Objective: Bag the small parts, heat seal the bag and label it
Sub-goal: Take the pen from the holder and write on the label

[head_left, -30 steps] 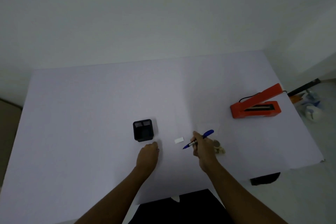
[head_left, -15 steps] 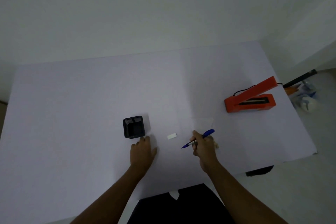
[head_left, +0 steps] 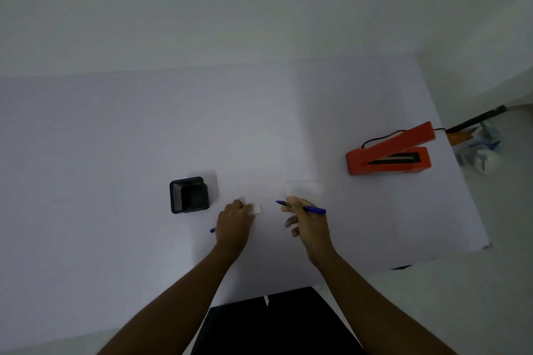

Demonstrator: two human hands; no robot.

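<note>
My right hand point(head_left: 307, 223) holds a blue pen point(head_left: 313, 208), tip pointing left. My left hand point(head_left: 233, 223) rests on the white table point(head_left: 115, 138) with its fingertips on a small white label point(head_left: 258, 208), which lies between the two hands. A clear plastic bag point(head_left: 305, 189) lies flat just beyond my right hand, faint against the table. A small blue pen cap point(head_left: 212, 230) lies left of my left wrist. The orange heat sealer point(head_left: 389, 154) stands at the right with its arm raised. The small parts are hidden.
A black square holder point(head_left: 189, 194) stands left of my left hand. The sealer's black cord point(head_left: 375, 138) runs behind it. Clutter point(head_left: 476, 147) lies on the floor past the table's right edge. A white wall rises behind the table.
My left hand has moved right from beside the black holder onto the label. My right hand has lifted and turned the pen more level, hiding the small parts.
</note>
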